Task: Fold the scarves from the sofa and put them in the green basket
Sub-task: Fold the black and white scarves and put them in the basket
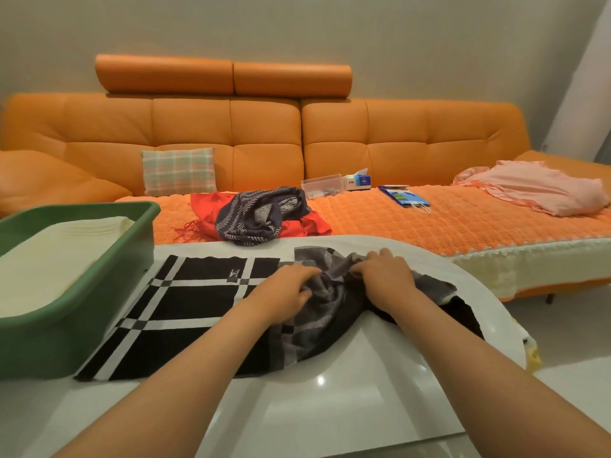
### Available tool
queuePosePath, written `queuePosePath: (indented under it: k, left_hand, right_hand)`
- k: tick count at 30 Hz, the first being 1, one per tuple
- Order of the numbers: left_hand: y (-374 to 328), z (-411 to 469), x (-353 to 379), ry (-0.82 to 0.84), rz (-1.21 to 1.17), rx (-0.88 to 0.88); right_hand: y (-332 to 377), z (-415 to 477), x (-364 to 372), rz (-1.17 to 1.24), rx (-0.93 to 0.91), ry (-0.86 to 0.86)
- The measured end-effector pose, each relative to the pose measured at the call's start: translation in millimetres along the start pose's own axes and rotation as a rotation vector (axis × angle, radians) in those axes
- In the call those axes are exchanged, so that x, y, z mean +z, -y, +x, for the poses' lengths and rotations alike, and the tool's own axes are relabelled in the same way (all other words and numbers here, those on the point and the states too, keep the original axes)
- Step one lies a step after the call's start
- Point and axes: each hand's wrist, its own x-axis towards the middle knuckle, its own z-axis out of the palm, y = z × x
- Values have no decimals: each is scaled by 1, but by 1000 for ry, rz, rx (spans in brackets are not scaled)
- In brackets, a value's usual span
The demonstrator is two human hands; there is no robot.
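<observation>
Lying across the tabletop (330,408), the checked scarf (198,292) bunches toward the right edge. Left grip (287,289) and right grip (385,276) both clutch that bunch.

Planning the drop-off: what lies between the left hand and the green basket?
Head view: only the checked scarf, spread flat on the white table, separates green basket and left hand.

Not much of you in shot tbh, just your two forearms and both hands: your left hand (287,290) and your right hand (386,278). Arms are bare the whole way from the frame's bottom edge to your fingertips.
</observation>
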Motion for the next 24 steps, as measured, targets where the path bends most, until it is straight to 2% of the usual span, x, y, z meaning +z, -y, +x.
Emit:
queuePosePath:
  k: [3, 5, 7, 9, 11, 12, 13, 14, 16, 17, 20, 24]
  left_hand:
    - [10, 8, 7, 187, 224, -48]
    - [10, 13, 6, 177, 315, -86]
    - [2, 16, 1, 99, 379, -83]
    - [-9, 20, -2, -66, 309, -1]
    - [-28, 20, -5, -129, 117, 59]
    - [-38, 19, -7, -82, 42, 52]
    - [-48, 17, -7, 4, 19, 38]
    - [-55, 16, -5, 91, 68, 33]
    - [-62, 12, 2, 173, 248, 45]
    - [-61, 11, 5, 172, 303, 57]
    - [-57, 7, 4, 120, 227, 71]
    - [-54, 1, -9, -150, -72, 48]
  right_hand:
    - [-13, 7, -7, -99, 247, -151]
    - [-21, 11, -10, -213, 345, -100]
    - [-20, 13, -5, -297, 391, -14]
    - [-17, 18, 2, -283, 325, -69]
    - [-15, 23, 4, -176, 68, -217]
    - [-12, 23, 3, -81, -106, -232]
    - [-9, 22, -1, 57, -232, -160]
    - [-5, 20, -6, 183, -271, -24]
    - [-3, 12, -5, 221, -274, 188]
    - [-4, 9, -2, 143, -294, 197]
    - [-14, 5, 6, -69, -320, 77]
    - [-27, 5, 3, -156, -256, -154]
